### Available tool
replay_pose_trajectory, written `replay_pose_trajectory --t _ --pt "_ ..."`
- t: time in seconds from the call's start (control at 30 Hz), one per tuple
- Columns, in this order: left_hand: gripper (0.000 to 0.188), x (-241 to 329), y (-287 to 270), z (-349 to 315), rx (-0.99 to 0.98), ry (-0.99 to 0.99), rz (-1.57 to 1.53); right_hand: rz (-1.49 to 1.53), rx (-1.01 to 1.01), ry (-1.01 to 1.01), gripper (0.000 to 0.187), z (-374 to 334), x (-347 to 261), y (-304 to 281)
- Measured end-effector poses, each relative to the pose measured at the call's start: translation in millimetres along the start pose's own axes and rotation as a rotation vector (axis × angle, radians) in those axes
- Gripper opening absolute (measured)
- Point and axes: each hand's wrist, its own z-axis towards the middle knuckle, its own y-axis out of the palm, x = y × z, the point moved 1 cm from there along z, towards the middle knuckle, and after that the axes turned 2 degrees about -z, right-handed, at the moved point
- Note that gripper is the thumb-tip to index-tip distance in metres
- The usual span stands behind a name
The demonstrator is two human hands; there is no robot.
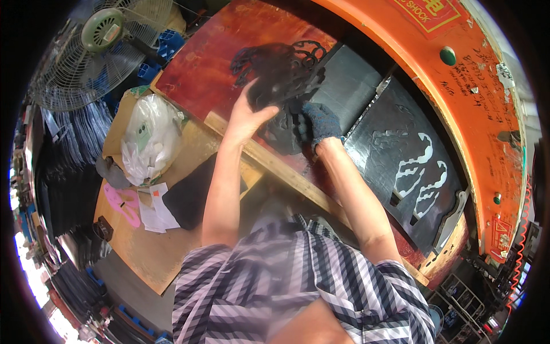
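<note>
My bare left hand (251,113) is closed on a loose bunch of black cut-out pieces (286,80), its thumb along the near edge and its other fingers hidden behind them. My right hand (323,122), in a dark blue knitted glove, is closed at the lower right of the bunch, on black pieces (295,127) that hang there; its fingertips are partly hidden. Thin looped black strips (309,51) stick out at the far side. To the right lies a black sheet (395,143) with shoe-upper-shaped openings cut through it.
An orange machine beam (484,114) arches over the far right. Beneath my hands is a red board (200,69) with a wooden front rail (286,178). Left of it are a fan (103,34), a clear plastic bag (146,137), pink pieces (121,204) and a wooden table (137,252).
</note>
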Motion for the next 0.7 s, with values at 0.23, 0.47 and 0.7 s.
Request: replay_pose_trajectory --t 0.23,0.47,0.7 --pt "0.076 -11 7 1 -0.05 -0.105 -0.006 0.179 -0.175 0.078 0.015 2 6 -2" --pt "0.076 -14 5 0 -0.023 -0.103 -0.037 0.323 -0.195 0.261 0.032 11 -19 -5" --pt "0.082 -16 0 -1 -0.118 -0.061 -0.08 1.047 -0.001 0.542 0.015 13 -27 -9"
